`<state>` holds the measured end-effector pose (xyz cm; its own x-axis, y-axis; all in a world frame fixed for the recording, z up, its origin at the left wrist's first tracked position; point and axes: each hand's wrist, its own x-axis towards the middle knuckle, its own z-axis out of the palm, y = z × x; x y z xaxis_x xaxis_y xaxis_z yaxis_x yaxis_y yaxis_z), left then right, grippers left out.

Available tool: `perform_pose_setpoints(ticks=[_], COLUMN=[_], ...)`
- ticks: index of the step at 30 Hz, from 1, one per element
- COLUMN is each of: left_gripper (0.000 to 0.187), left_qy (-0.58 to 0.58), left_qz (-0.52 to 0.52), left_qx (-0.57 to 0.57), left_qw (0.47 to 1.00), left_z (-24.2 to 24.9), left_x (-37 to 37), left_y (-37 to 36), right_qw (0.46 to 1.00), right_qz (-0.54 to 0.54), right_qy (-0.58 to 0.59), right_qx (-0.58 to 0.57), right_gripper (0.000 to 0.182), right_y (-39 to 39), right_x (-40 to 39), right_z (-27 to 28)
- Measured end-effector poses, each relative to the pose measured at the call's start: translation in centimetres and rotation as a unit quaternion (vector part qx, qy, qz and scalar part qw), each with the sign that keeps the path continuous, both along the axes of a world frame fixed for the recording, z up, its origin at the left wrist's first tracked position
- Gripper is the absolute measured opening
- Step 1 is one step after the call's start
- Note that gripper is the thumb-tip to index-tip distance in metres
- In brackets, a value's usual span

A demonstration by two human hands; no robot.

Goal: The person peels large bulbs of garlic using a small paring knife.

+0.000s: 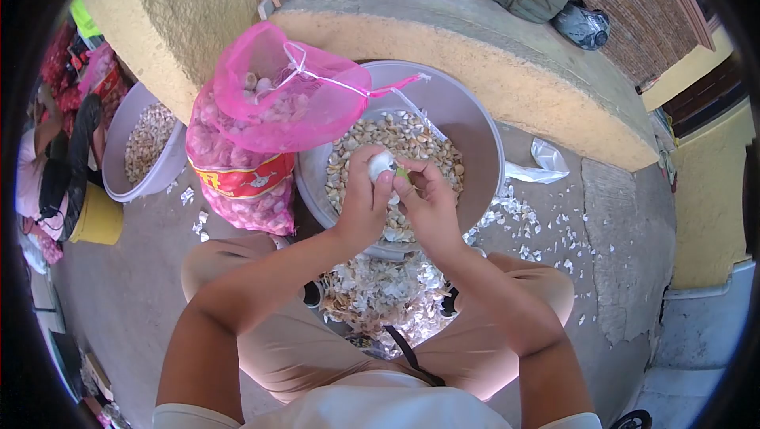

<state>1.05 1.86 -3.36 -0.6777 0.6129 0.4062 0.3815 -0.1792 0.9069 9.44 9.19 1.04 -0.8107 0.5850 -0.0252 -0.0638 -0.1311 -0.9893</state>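
Over a large grey basin (pixel 492 148), my two hands meet near the middle of the head view. My left hand (pixel 365 203) is closed around a white garlic bulb (pixel 381 165). Pressed close against the bulb, my right hand (pixel 431 206) has its fingers closed on a small green-handled tool (pixel 402 172); its tip is too small to make out. Loose garlic cloves (pixel 396 132) cover the basin's bottom below my hands. A pink mesh bag (pixel 241 132) full of garlic bulbs stands against the basin's left side, its loose top hanging over the rim.
Papery garlic skins (pixel 388 290) lie heaped between my legs, with more scattered on the floor at right. Another basin (pixel 117 180) of cloves stands at left, near a seated person (pixel 47 160) and a yellow bucket (pixel 96 215). A concrete ledge (pixel 475 49) curves behind, bearing bags.
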Motion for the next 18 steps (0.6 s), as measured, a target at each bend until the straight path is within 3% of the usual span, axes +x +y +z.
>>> perform_pose_setpoints(ticks=[5,6,8,9,10,12,13,14,16,18], left_gripper=[0.035,0.037,0.038,0.039,0.039,0.044,0.052,0.05,0.046,0.043], left_qy=[0.22,0.258,0.107,0.031,-0.137,-0.452,-0.511,-0.505,-0.493,-0.398], left_qz=[0.008,0.001,-0.045,-0.069,-0.137,-0.256,-0.24,-0.238,-0.236,-0.17], left_qx=[0.02,0.023,0.042,0.051,0.043,0.023,-0.039,-0.054,-0.082,-0.027], left_qw=[0.975,0.966,0.992,0.996,0.98,0.854,0.825,0.828,0.833,0.901], left_z=[0.1,0.3,0.5,0.8,1.2,2.9,4.4,4.2,3.6,3.2], left_x=[-1.6,-1.9,-1.8,-1.8,-2.2,-3.2,-2.9,-3.3,-3.9,-3.0], left_y=[-0.2,-0.3,-0.1,0.0,-0.1,-0.8,-0.7,-0.8,-0.9,-0.6], right_qw=[0.984,0.987,0.992,0.998,0.996,0.969,0.949,0.924,0.97,0.984], right_qz=[-0.005,0.002,0.015,0.045,0.075,0.116,0.128,0.14,0.157,0.151], right_qy=[-0.035,-0.03,-0.021,-0.007,0.007,-0.005,-0.03,-0.054,0.002,0.047], right_qx=[-0.175,-0.158,-0.123,-0.033,0.057,0.218,0.287,0.353,0.187,0.087], right_gripper=[0.025,0.025,0.025,0.026,0.026,0.027,0.027,0.027,0.026,0.025], right_y=[0.3,0.5,1.3,1.8,2.5,3.0,2.9,2.7,2.5,2.3], right_x=[-0.2,-0.2,0.0,0.0,0.0,0.1,0.2,0.2,-0.1,-0.4], right_z=[1.7,1.7,1.4,1.2,0.9,1.2,1.9,2.2,1.4,0.7])
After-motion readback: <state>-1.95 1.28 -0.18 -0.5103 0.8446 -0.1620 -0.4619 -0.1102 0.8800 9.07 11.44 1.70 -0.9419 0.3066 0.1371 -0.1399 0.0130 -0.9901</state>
